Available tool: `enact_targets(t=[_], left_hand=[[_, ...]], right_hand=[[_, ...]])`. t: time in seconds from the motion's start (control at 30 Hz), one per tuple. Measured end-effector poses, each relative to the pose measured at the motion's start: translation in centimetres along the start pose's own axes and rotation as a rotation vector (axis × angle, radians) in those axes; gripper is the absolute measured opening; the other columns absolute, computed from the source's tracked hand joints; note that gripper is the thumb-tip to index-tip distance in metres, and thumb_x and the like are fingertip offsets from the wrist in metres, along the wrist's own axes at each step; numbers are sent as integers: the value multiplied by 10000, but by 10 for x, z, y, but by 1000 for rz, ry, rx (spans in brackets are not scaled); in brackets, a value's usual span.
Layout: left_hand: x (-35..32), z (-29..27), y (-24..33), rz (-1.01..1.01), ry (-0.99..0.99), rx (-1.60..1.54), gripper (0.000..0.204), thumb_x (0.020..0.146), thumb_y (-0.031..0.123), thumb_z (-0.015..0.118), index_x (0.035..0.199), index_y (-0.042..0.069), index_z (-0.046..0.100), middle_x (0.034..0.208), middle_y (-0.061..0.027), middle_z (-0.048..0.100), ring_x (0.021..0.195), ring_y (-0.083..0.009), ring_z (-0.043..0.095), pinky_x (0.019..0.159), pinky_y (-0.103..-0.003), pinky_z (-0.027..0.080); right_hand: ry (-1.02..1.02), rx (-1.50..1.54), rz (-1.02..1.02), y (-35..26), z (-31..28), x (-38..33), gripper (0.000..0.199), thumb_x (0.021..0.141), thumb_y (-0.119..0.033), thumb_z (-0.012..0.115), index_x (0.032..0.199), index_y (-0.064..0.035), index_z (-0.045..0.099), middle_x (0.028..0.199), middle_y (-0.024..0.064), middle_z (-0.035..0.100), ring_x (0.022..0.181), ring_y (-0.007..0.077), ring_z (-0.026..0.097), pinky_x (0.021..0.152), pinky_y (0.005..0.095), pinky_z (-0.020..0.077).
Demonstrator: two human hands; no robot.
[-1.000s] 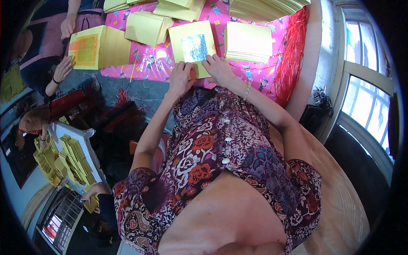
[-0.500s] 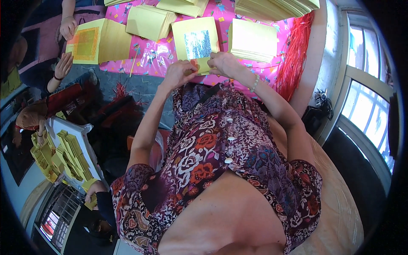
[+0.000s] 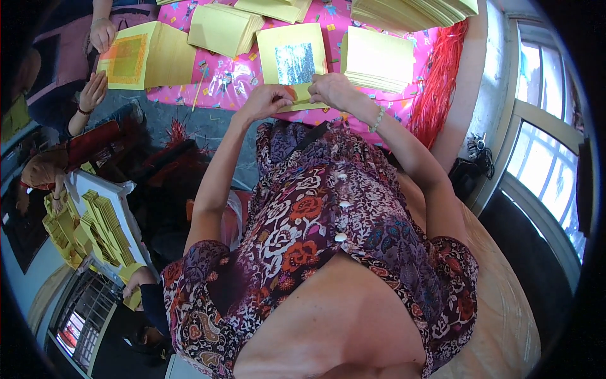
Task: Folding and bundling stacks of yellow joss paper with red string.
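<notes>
A yellow paper sheet [image 3: 267, 50] with a shiny silver square [image 3: 295, 63] lies in front of me on the table. Its near part is bent into a narrow flap [image 3: 300, 98] close to the table's front edge. My left hand [image 3: 268, 102] pinches the flap's left end, fingers curled. At the right end, my right hand [image 3: 334, 91] has its fingers closed on the same paper and covers that corner. Just right of the sheet is a stack of yellow paper [image 3: 377, 57]. Another yellow stack [image 3: 221, 30] sits to its upper left.
A pink patterned cloth [image 3: 243, 79] covers the table. Red strands [image 3: 437, 82] hang along its right side. At the left a co-worker's hands [image 3: 93, 91] are beside a yellow sheet with an orange square [image 3: 124, 60]. A white table [image 3: 126, 215] holding yellow paper stands at lower left.
The near part of the sheet has been bent over into a flatter, wider flap between my hands. My hands have shifted slightly; the co-worker's lower hand has turned with fingers closer together.
</notes>
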State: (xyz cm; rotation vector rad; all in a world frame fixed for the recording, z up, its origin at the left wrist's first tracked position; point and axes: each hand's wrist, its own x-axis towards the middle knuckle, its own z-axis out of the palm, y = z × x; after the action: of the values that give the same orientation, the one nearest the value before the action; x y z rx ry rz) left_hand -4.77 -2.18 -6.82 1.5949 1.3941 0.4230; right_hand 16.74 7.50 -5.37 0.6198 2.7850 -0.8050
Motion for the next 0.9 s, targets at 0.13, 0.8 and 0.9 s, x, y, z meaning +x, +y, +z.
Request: enact_targets(t=[0.13,0.8,0.9], left_hand=[[0,4,-4,26,16,-27,124,818,143,665,929,91,682,878,-57,683,773,-195,650,688,-310,500],[-18,-23,25,168,118,94,281,704,121,741,967,76,654,1054,-90,595,1014,-241,549,862,-352,451],[-22,-37,29,220,219,290,438,647,135,775,1057,96,625,1204,-96,532,1148,-276,472,961,-389,400]], right_hand=[[-22,4,4,2,1,0,232,820,-329,635,816,-102,682,873,89,611,814,263,641,686,386,512],[72,27,1,-7,-23,-8,228,844,-311,605,871,-88,646,790,110,624,781,285,641,674,408,516],[130,87,-52,-8,-37,-13,229,854,-310,592,905,-90,634,795,122,633,770,289,640,676,411,514]])
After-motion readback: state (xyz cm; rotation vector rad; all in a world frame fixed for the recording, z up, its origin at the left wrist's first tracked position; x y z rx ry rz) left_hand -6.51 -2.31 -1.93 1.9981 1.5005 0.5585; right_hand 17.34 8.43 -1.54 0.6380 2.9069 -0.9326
